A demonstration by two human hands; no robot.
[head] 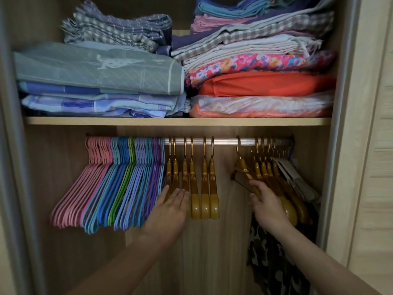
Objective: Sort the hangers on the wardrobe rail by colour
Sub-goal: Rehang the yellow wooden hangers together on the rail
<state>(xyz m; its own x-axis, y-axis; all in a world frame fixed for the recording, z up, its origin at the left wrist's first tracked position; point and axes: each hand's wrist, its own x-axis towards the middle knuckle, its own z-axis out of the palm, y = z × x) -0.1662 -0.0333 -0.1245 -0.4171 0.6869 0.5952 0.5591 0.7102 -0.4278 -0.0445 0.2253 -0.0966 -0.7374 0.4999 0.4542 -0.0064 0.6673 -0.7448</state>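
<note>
A silver wardrobe rail (225, 142) carries hangers in colour groups. From the left hang pink hangers (85, 184), then blue hangers (110, 188) with a green hanger (122, 188) among them, then lilac and purple hangers (146, 184). Several gold hangers (205, 188) hang spaced out at the middle. A second bunch of gold hangers (276, 179) hangs tilted at the right. My left hand (170, 209) lies flat with straight fingers against the leftmost gold hangers. My right hand (265, 203) grips the lower end of a tilted gold hanger (242, 169) at the left of the right bunch.
Folded bedding (100, 71) and stacked fabrics (261, 81) fill the shelf (178, 121) above the rail. White hangers (297, 179) sit at the rail's far right, with a patterned dark garment (274, 262) hanging below. A bare stretch of rail separates the two gold groups.
</note>
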